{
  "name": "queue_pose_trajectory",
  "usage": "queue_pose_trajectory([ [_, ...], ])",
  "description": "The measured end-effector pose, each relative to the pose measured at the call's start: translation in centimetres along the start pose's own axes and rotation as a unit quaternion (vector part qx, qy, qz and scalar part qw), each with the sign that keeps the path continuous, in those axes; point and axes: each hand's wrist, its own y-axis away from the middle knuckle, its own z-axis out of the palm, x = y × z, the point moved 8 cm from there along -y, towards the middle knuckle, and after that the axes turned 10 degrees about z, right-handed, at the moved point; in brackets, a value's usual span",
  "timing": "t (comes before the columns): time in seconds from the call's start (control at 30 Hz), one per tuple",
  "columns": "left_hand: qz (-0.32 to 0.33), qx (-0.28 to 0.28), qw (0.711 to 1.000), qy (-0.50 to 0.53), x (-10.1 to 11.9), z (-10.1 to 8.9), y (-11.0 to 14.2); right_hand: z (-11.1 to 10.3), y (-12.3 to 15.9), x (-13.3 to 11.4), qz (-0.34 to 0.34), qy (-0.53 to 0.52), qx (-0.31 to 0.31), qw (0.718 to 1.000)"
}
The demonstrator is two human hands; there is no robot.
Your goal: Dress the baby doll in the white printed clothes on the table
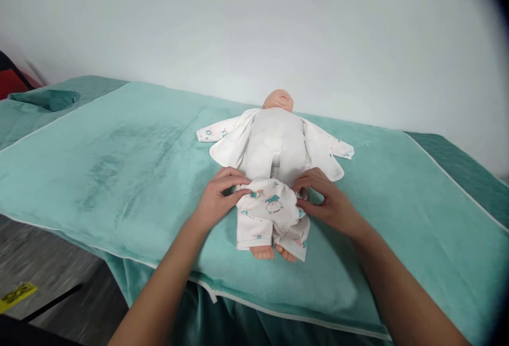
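Note:
A baby doll (278, 101) lies on its back on a teal towel (131, 165), head toward the wall, bare feet toward me. An open white patterned top (234, 141) is spread under its white cloth torso. Patterned white trousers (272, 213) cover its legs up to the hips. My left hand (220, 195) pinches the trousers' waistband at the doll's hip on the left. On the other hip, my right hand (326, 202) grips the same waistband.
The towel covers a padded table that runs along a white wall (278, 33). A folded teal cloth (45, 99) lies at the far left end. The table's front edge is close to me, with grey floor (47, 277) and a yellow label at lower left.

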Motion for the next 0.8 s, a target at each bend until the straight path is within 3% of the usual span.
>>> queue_pose_trajectory([
  [0.13,0.085,0.017,0.983,-0.163,2.9,-0.3,-0.2,0.5,-2.1,-0.9,0.091,-0.026,-0.066,0.993],
  [0.27,0.108,-0.026,0.969,-0.219,4.4,0.5,-1.1,0.5,-3.6,-1.2,0.145,-0.071,-0.116,0.98],
  [0.43,0.065,-0.083,0.975,-0.197,5.2,1.6,-3.0,-0.4,-4.1,-2.7,0.095,-0.126,-0.107,0.982],
  [0.6,-0.032,-0.208,0.97,-0.121,4.7,2.4,-4.7,-1.2,-4.3,-2.7,0.083,-0.12,-0.068,0.987],
  [0.67,-0.056,-0.183,0.976,-0.106,4.0,1.5,-5.7,-2.2,-4.6,-1.8,0.086,-0.067,-0.015,0.994],
  [0.8,-0.101,-0.031,0.984,-0.141,0.7,-0.8,-7.5,-3.8,-5.1,2.3,0.143,-0.004,0.053,0.988],
])
